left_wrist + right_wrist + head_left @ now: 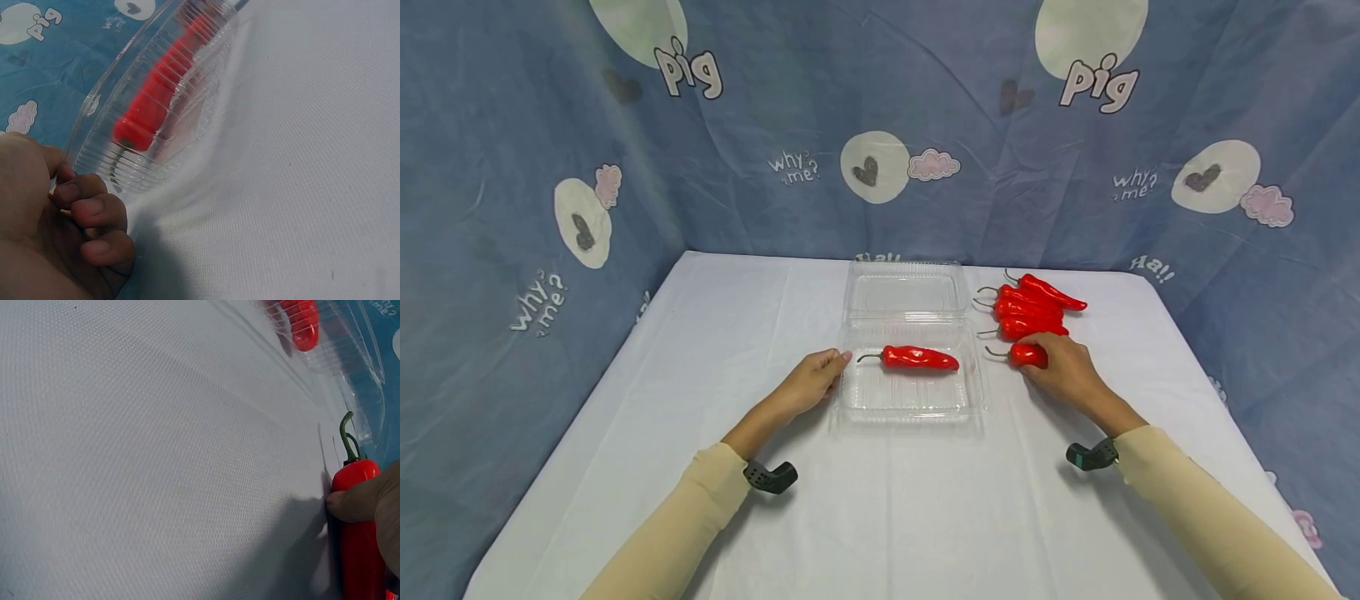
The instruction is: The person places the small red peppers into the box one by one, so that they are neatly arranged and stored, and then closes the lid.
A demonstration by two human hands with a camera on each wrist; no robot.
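Note:
A clear plastic clamshell container [910, 412] lies with its lid folded back on the table. One red chili pepper [919, 358] rests across its base, green stem to the left. My left hand [811, 382] pinches the container's left rim between thumb and curled fingers; the left wrist view shows the grip at the ribbed wall [115, 167]. To the right of the container, my right hand [1066, 367] grips another red chili pepper [361, 556], thumb across its body just below the stem. The palm hides that pepper's tip in the head view.
Several red chili peppers [1030, 310] lie grouped at the container's right, beyond my right hand, stems pointing left. A white cloth [880, 500] covers the table. Blue printed fabric [820, 100] hangs behind and along both sides. Dark bands [771, 477] circle both wrists.

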